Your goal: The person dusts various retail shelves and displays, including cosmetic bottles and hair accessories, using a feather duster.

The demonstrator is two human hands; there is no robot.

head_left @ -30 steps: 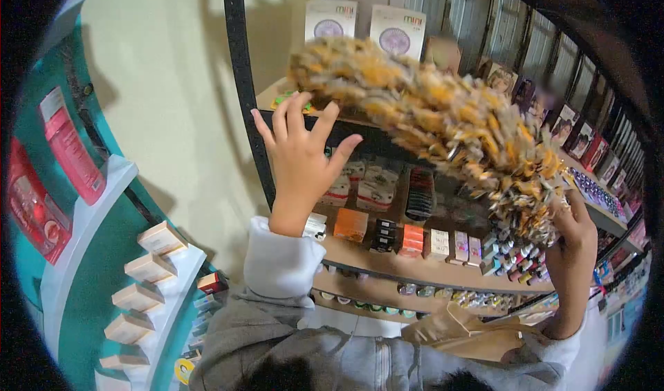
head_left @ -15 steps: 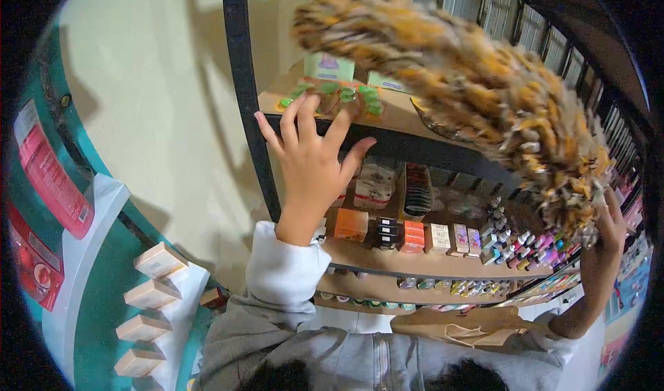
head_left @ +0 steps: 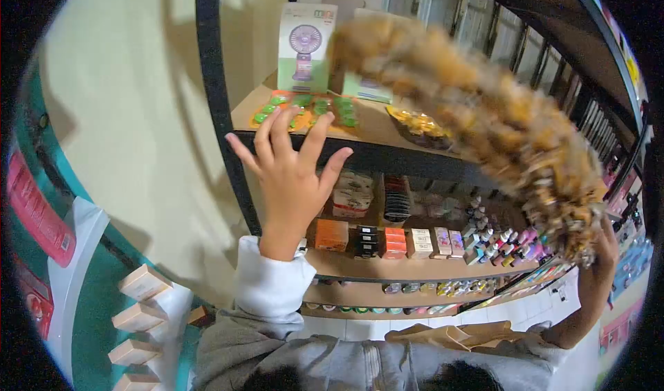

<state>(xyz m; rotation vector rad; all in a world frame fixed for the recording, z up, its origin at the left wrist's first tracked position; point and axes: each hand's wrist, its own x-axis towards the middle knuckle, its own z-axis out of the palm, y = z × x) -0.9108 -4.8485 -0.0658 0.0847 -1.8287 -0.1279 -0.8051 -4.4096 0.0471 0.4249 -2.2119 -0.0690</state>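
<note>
My left hand [head_left: 294, 176] is spread at the front edge of the upper shelf [head_left: 380, 122], fingertips over or against orange packs with green pieces [head_left: 346, 111]. On the right, my right hand [head_left: 603, 246] is wrapped round the lower end of a long fluffy brown and yellow duster [head_left: 484, 104], blurred by motion. The duster reaches up and left across the shelf, its tip in front of a second fan box [head_left: 370, 90]. A white and green box with a purple fan picture [head_left: 306, 45] stands behind the packs. Beneath the duster lies a yellow pack [head_left: 418, 124].
Lower shelves hold an orange box [head_left: 332, 235], small black boxes [head_left: 366, 241], white boxes [head_left: 420, 243] and several small bottles [head_left: 508, 242]. A black post [head_left: 225, 100] borders the shelf on the left. Boxes stand on a white stepped rack [head_left: 169, 318]. A brown paper bag [head_left: 449, 335] is low in front.
The view has shifted, showing more of the fan boxes and the yellow pack. The duster's tip has moved down and right. My left hand stays spread near the shelf edge.
</note>
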